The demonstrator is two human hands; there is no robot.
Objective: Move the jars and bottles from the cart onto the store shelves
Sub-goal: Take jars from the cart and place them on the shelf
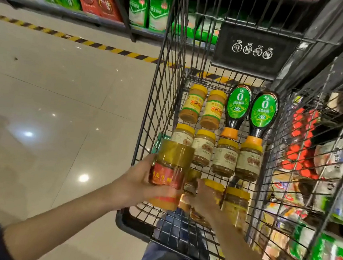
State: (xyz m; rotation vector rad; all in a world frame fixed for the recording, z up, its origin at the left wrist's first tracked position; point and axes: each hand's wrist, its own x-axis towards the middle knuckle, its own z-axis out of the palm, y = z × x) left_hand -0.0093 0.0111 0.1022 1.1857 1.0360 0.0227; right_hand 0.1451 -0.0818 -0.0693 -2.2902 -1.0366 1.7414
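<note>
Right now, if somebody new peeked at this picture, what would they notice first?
Probably the two dark bottles with bright green labels, lying side by side at the far end of the black wire cart. Next, the left hand lifting a big red-labelled jar at the near left corner, while the right hand reaches for a yellow-lidded jar beside it.

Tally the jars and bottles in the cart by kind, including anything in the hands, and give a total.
Dark sauce bottles with green labels: 2
Yellow-lidded jars with yellow labels: 2
Yellow-lidded jars with pale labels: 4
Red-labelled jar in the left hand: 1
Yellow-lidded jars nearest the person, by the right hand: at least 2, partly hidden
Total: at least 11
</note>
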